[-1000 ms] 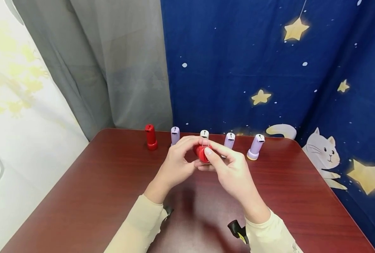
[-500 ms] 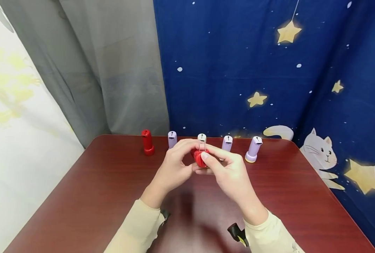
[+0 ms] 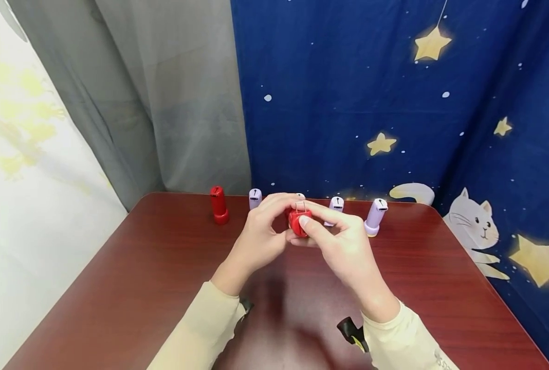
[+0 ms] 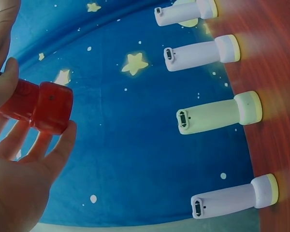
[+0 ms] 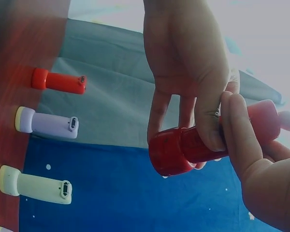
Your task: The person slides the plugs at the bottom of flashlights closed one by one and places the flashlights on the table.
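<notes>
Both hands hold one red flashlight (image 3: 296, 223) above the table, its plug end tilted up towards the head camera. Two thin metal prongs (image 3: 300, 206) stick out of that end. My left hand (image 3: 261, 234) grips it from the left; in the right wrist view its thumb lies along the body and its fingers reach behind the wide red head (image 5: 166, 152). My right hand (image 3: 344, 246) pinches the plug end, the thumb on the end face near the prongs. In the left wrist view, left fingertips support the flashlight's head (image 4: 53, 107).
Along the table's back edge stand another red flashlight (image 3: 219, 205), several lilac flashlights (image 3: 376, 213) and a pale green-white flashlight (image 5: 43, 187), all upright. Behind the dark red table (image 3: 163, 288) hang a grey curtain (image 3: 200, 103) and a blue star-patterned curtain (image 3: 321, 103).
The hands have risen slightly against the row behind, now covering most of the pale flashlight. Both keep hold of the red flashlight, and its prongs stay out. The head view has shifted slightly.
</notes>
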Demonstrator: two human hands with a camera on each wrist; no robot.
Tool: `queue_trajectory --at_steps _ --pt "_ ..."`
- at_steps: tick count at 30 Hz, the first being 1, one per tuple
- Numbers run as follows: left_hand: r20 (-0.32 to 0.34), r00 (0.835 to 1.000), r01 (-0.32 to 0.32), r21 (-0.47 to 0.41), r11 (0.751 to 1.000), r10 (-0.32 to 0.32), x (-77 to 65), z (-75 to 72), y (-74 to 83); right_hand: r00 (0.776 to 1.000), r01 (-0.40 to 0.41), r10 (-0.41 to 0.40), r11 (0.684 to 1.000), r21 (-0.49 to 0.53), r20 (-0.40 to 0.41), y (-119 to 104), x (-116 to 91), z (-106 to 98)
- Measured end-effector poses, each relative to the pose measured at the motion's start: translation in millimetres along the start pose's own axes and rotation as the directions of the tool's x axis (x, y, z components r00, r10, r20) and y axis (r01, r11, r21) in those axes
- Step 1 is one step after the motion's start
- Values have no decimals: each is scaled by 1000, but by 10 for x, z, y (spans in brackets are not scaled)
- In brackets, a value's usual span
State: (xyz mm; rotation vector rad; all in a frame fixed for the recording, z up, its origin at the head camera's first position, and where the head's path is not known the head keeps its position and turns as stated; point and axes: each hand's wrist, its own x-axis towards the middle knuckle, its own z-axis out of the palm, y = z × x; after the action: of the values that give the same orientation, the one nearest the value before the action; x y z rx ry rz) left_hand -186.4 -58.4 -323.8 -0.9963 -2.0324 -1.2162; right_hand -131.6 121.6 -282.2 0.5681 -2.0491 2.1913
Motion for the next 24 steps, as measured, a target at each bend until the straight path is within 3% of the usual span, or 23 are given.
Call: queue_trajectory --at_steps 17,24 --pt "-32 999 15 18 1000 -14 19 -32 -13 998 26 -29 999 39 62 -12 26 26" --pt "-30 999 39 6 999 -39 -5 -46 5 997 7 -6 1000 -10 78 -8 6 23"
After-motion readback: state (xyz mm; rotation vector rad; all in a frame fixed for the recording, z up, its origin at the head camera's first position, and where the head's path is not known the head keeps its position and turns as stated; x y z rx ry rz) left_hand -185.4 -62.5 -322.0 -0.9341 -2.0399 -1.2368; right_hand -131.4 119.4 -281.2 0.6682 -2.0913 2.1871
